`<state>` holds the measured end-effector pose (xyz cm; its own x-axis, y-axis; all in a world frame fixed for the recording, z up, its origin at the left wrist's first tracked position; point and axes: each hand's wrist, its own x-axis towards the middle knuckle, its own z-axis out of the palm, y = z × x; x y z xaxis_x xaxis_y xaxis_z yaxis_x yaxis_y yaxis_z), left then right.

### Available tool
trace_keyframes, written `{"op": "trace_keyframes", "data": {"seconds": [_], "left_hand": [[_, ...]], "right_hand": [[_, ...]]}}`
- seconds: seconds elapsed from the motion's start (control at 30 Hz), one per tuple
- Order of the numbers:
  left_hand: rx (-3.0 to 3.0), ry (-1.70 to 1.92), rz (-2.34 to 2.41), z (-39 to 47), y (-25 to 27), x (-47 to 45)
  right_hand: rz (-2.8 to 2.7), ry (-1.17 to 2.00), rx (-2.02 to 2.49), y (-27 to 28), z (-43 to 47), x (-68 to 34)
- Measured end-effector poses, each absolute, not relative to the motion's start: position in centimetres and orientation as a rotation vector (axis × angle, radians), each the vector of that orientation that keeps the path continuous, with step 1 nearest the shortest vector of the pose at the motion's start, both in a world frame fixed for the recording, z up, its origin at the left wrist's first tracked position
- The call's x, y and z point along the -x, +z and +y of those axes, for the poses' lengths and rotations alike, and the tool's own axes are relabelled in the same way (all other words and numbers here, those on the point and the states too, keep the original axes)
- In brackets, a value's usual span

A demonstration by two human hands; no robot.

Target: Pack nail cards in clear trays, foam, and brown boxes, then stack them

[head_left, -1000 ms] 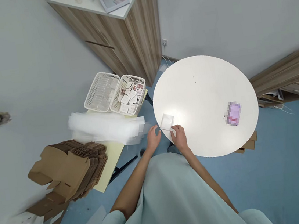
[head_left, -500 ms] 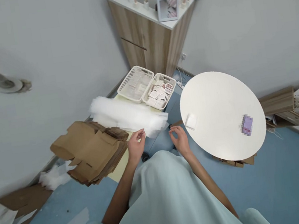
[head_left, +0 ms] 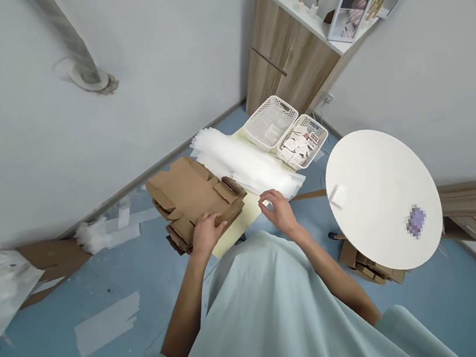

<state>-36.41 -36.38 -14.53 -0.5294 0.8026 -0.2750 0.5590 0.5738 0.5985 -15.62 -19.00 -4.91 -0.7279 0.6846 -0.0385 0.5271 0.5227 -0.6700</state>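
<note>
Cardboard stack [head_left: 188, 185], flattened boxes w/ flaps sticking out, sits on the nr part of the yellow tabletop [head_left: 244, 220], ahead & to my L. My L hand [head_left: 206, 235] is at its nr edge, back of hand up, fingers over the cardboard; can't tell if they're gripping or just resting. My R hand [head_left: 278, 211] is free, nothing in it, fingers loosely curved, in the air nr the end of the white sheets [head_left: 239, 160]. Those lie just beyond the stack, same tabletop. Past them, 2 side by side: L basket [head_left: 287, 103] w/ clear stuff, R basket [head_left: 316, 123] w/ small cards/packets. Off to my R, round tabletop [head_left: 380, 182] w/ a white packet [head_left: 338, 197] nr its L edge & a purple item [head_left: 416, 221], pixelated, no ID. Behind the baskets, wood-grain cabinet [head_left: 288, 65], pic frames [head_left: 353, 5] on top.
</note>
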Motion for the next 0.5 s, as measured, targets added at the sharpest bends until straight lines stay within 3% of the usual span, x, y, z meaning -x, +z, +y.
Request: {"op": "trace_keyframes", "data": {"seconds": [0.23, 0.5], "left_hand": [[-1.153, 0.554, 2.293, -36.3, -14.0, 36.6], [-1.262, 0.269, 2.322, -34.7, -12.8, 35.9]], "right_hand": [[-2.862, 1.024, 0.797, -6.5, -20.7, 20.2], [-3.406, 0.66, 0.84, -9.2, -22.1, 23.0]]}}
